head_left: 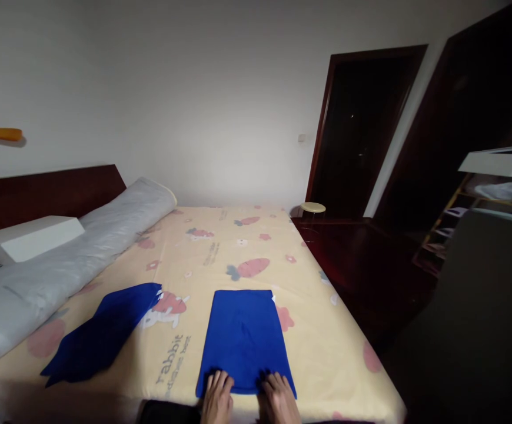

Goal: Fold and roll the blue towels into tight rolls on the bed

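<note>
A blue cloth (243, 338) lies flat as a near-rectangle on the bed, with a small white tag at its far right corner. My left hand (218, 396) is at its near left corner, fingers curled and closed on the near edge. Near the right corner, my right hand (279, 397) has its fingers bent onto the same edge. The thumbs are mostly hidden. Off to the left, a second blue cloth (103, 333) lies slanted and loosely folded, touched by neither hand; it too shows a small white tag.
The bed (313, 330) has a yellow sheet printed with carrots and rabbits. Along its left side lies a long grey roll (101, 235) with a white box (39, 235) by the headboard (53, 182). A round stool (313, 207) and a shelf (445, 229) stand to the right.
</note>
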